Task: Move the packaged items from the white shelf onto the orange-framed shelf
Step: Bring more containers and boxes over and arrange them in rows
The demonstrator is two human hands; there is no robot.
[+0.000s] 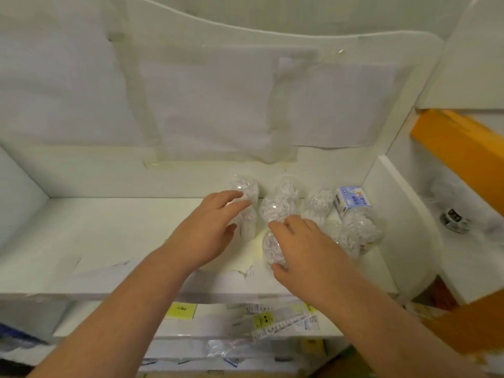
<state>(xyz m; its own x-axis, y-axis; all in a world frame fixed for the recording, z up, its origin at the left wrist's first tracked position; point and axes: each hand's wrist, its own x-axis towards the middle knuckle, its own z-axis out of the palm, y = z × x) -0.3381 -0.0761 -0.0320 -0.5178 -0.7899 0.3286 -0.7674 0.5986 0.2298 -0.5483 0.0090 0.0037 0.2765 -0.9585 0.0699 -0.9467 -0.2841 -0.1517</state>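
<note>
Several clear plastic packs of white pieces stand clustered at the right of the white shelf (109,236). My left hand (210,227) reaches to the leftmost pack (246,205), fingers straight against its side and thumb near its front. My right hand (302,249) curls over the top of the nearest pack (270,249), thumb at its front. A pack with a blue label (351,203) lies tilted at the far right. The orange-framed shelf (461,143) is to the right, beyond the white side wall.
A small dark and silver item (454,218) lies on the white surface inside the orange frame. Below the white shelf, a lower level holds flat packs with yellow labels (181,310). The shelf's back wall is covered with taped white sheets (218,105).
</note>
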